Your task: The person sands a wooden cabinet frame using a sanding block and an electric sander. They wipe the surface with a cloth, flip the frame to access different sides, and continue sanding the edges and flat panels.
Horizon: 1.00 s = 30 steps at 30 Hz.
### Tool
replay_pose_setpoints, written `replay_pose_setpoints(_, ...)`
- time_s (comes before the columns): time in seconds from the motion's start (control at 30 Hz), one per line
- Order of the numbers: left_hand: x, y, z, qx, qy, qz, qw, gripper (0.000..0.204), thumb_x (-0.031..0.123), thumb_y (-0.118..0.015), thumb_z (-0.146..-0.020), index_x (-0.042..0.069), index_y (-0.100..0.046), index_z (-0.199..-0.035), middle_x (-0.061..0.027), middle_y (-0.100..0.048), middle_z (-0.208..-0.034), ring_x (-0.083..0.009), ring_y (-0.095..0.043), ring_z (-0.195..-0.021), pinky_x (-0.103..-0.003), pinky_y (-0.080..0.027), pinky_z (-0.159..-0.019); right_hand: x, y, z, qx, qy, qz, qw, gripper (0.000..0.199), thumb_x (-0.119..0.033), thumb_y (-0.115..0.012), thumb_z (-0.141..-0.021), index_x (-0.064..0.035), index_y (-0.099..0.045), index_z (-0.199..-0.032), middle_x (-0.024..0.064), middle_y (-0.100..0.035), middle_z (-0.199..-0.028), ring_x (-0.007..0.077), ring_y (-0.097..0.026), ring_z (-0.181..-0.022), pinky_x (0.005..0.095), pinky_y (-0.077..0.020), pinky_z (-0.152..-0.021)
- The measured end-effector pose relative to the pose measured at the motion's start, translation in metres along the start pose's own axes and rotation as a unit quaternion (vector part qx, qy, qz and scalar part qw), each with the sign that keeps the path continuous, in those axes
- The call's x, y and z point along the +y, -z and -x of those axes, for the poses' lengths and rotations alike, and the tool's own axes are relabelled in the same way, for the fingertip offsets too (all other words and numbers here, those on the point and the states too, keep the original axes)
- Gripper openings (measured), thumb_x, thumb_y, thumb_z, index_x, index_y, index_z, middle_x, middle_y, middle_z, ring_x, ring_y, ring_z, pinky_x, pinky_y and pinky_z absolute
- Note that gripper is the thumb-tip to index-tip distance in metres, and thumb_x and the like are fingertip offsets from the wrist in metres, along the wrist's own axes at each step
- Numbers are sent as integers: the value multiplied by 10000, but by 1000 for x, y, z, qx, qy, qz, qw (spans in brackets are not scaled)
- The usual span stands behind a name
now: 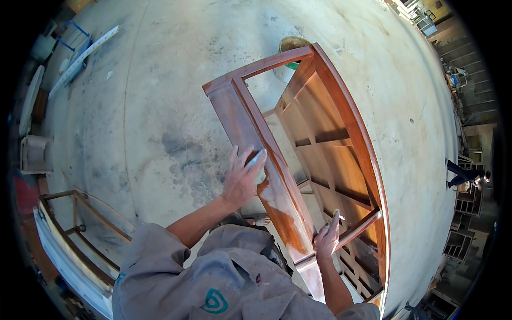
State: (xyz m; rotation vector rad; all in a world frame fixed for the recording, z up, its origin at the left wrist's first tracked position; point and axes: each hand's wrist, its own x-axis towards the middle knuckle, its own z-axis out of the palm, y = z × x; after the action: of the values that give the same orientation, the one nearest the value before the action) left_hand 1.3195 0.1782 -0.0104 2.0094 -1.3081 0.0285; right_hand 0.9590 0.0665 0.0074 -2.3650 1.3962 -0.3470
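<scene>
A brown wooden furniture frame (349, 114) stands tilted in front of me, its wide front board (237, 114) partly covered with whitish dust. On that board lies my left hand (241, 178), dusty, its fingers curved over a pale greenish pad (260, 175) pressed to the wood. The pad is mostly hidden, so I cannot tell its exact kind. Reddish-brown wood shows bare of dust near the board's lower part. My right hand (326, 239), also whitened, is closed over the inner edge of the same board, close to a cross rail (358, 230).
Behind the frame's far end stands a bucket (292, 48) on the concrete floor (176, 69). To the left are another wooden frame (80, 213), a grey chair-like piece (36, 153) and a blue trolley (77, 58). Another person (463, 175) is at the far right, beside stacked furniture parts.
</scene>
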Motion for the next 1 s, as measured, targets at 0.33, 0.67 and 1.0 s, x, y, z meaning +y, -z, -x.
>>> replay_pose_setpoints(0.33, -51, -27, -86, 94, 114, -104, 984, 686, 43, -694, -887, -65, -474, -1527, -259, -579, -1491, -396, -423, -1501, -602, -200, -1287, 3, -1, 0, -9, -2, 2, 1000, 736, -25, -510, -926, 9, -325, -1638, 332, -562, -1481, 491, -584, -1328, 505, -478, -1124)
replay_pose_setpoints(0.67, -66, -11, -112, 56, 169, -98, 979, 596, 114, -615, -1035, -70, -419, -1567, -299, -477, -1562, -428, -381, -1519, -586, -183, -1298, 1, 2, 0, -26, -14, 12, 1000, 719, -72, -510, -948, 12, -320, -1637, 334, -560, -1478, 478, -592, -1321, 510, -500, -1093)
replay_pose_setpoints(1.0, 124, -38, 71, -94, 72, 70, 990, 698, 131, -610, -1047, -100, -289, -1622, -326, -389, -1620, -490, -311, -1551, -667, -155, -1273, 2, 1, -1, -18, -24, -19, 999, 709, -100, -519, -957, 16, -323, -1628, 342, -572, -1447, 476, -626, -1259, 526, -530, -1034)
